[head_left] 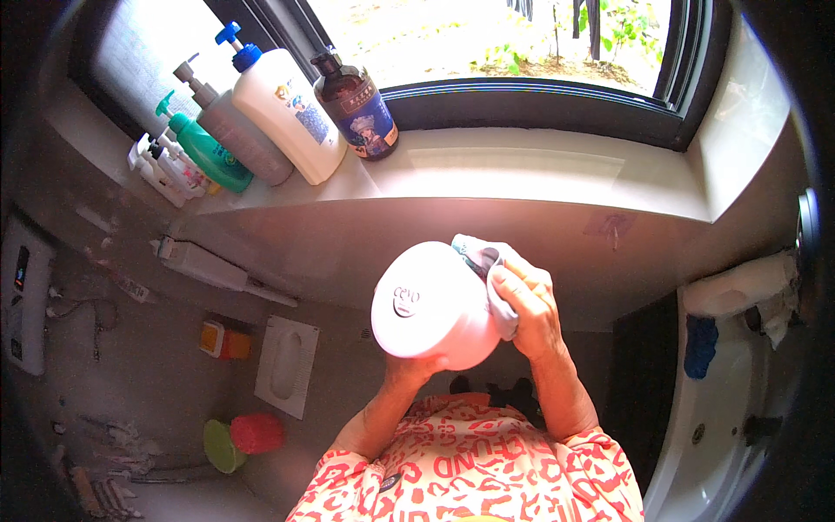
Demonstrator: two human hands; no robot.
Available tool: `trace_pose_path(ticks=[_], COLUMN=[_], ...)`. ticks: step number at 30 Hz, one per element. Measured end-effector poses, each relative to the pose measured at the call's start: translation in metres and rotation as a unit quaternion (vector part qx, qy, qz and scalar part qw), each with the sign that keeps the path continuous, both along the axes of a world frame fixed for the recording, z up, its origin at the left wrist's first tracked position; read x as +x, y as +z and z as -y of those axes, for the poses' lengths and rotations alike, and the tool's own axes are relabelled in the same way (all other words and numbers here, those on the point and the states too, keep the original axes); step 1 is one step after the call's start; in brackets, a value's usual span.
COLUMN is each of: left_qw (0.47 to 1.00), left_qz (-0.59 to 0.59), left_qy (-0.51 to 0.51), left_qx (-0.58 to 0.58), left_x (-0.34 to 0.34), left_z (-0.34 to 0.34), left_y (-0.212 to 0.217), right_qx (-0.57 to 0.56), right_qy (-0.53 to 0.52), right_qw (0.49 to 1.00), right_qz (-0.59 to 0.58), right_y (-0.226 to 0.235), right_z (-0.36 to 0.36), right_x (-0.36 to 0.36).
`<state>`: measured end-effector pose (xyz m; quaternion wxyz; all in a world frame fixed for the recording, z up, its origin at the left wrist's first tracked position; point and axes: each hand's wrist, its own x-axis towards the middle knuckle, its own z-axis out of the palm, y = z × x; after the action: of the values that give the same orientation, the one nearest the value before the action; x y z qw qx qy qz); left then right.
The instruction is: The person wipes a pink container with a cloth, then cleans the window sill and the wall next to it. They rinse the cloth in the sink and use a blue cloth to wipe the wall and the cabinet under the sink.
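A white, rounded plastic container (pixel 426 300) is held up in front of my chest, one round end with dark print turned upward. My left hand (pixel 416 369) supports it from beneath and the near side; most of its fingers are hidden behind the container. My right hand (pixel 532 306) is closed around a grey cloth (pixel 502 306) and presses it to the container's right side. Part of the cloth, with a pale green patterned piece, sticks up above the fingers. What lies under the container is out of sight.
On the windowsill (pixel 531 178) stand a dark brown bottle (pixel 358 113), a white blue-pump bottle (pixel 287 113), a grey pump bottle (pixel 245 135), a green one (pixel 210 152) and small white ones. Below: a squat toilet (pixel 287 365), red bucket (pixel 257 432), green bucket (pixel 223 447). A white basin (pixel 709 409) is right.
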<state>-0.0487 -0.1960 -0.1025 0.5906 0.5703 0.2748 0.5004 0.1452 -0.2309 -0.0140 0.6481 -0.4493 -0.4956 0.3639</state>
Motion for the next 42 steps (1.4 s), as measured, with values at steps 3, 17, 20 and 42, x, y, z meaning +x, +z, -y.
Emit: trace_pose_path(ticks=[3, 17, 20, 42], left_qw=[0.999, 0.992, 0.984, 0.789], left_qz=[-0.025, 0.065, 0.102, 0.136], left_qy=[-0.022, -0.062, -0.08, -0.591], left_qx=[0.017, -0.089, -0.12, -0.097], left_x=[0.003, 0.057, 0.065, 0.128], left_z=[0.0, 0.014, 0.011, 0.077], left_y=[-0.006, 0.016, 0.024, 0.044], right_qx=[0.132, -0.002, -0.019, -0.014], right_qy=[-0.161, -0.037, -0.088, -0.303], right_qw=[0.975, 0.9, 0.956, 0.948], right_qz=[0.073, -0.435, -0.278, -0.097], right_y=[-0.039, -0.053, -0.053, -0.01], right_z=[0.0, 0.047, 0.062, 0.207], right_x=[-0.003, -0.046, -0.046, 0.015])
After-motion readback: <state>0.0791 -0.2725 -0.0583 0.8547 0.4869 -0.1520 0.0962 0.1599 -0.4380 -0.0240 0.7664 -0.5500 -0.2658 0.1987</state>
